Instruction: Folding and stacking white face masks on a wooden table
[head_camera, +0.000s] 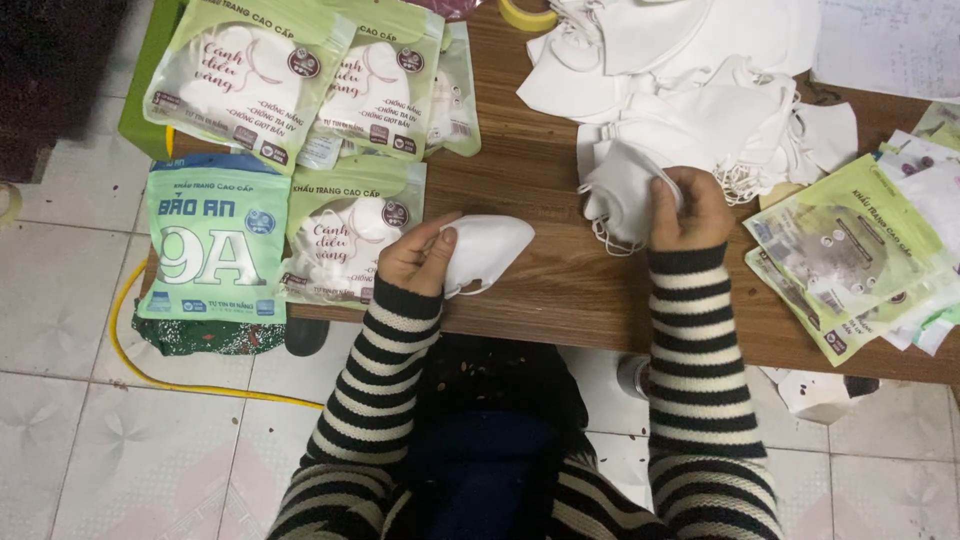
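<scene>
The left hand (420, 258) pinches one folded white mask (483, 250) at its left end, its long axis running rightward across the wooden table (560, 290). Just right of it, apart, the right hand (688, 210) is clenched on another white mask (620, 190) at the near edge of the mask pile (700, 90).

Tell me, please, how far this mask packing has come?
Done: filled green packets lie stacked at the table's left end. In hand: the left hand holds one folded white mask, and the right hand grips another at the pile's edge. Left: a big pile of loose white masks and flat, apparently empty packets on the right. Much seems to remain.
</scene>
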